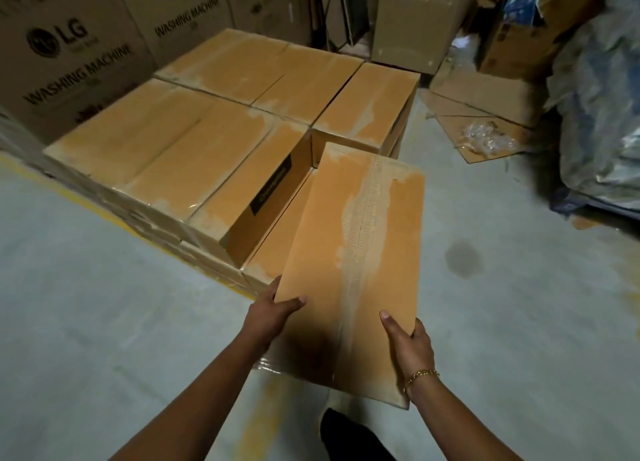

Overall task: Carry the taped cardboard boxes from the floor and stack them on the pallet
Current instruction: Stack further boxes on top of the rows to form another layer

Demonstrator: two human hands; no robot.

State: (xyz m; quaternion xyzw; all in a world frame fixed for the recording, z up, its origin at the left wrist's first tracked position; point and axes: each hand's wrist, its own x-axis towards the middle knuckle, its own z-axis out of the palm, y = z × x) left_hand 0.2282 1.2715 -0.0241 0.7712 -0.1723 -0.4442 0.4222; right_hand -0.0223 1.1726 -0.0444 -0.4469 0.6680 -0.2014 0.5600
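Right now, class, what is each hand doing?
Left hand: grips the long taped brown cardboard box, left edge.
Right hand: grips that box, right edge.

Both arms stretch forward, left hand (273,314) and right hand (412,346) clasping opposite edges of the box (349,246), thumbs on top.

Dim warehouse light, soft overall blur, wide-angle bending at edges, dark corners
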